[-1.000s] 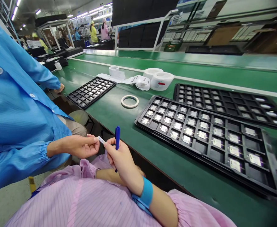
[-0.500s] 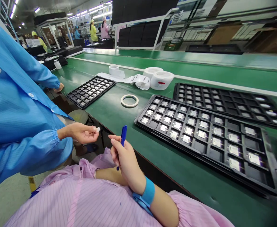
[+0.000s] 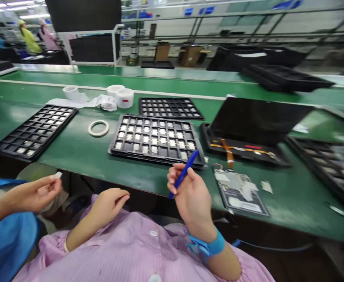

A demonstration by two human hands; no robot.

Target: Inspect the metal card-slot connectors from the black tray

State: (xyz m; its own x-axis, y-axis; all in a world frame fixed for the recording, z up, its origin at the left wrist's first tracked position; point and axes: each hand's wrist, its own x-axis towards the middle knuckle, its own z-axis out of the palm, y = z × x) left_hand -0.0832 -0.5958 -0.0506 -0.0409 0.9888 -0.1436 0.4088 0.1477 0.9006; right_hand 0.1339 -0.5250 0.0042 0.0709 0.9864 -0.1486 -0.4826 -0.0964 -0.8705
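View swung left: my right hand (image 3: 193,199) clamps blue pen (image 3: 184,174), black tray (image 3: 160,159) at 11 o'clock; left hand (image 3: 110,199) empty, fingers apart from it.

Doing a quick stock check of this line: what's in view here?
black trays: four, black, on the bench, holding small white pieces
green bench: one, green, running across the view
tape rolls: three, white, at the bench's far side
tape ring: one, cream, left of the middle tray
paper strip: one, white, beside the tape rolls
propped black panel: one, black, right of the middle tray
printed sheet: one, grey and white, near the bench's front edge
co-worker's hand: one, at far left, pinching a white piece
blue marker: one, blue, in the right hand
left hand: empty, over the lap
right hand: holding the marker
wristband: one, blue, on the right wrist
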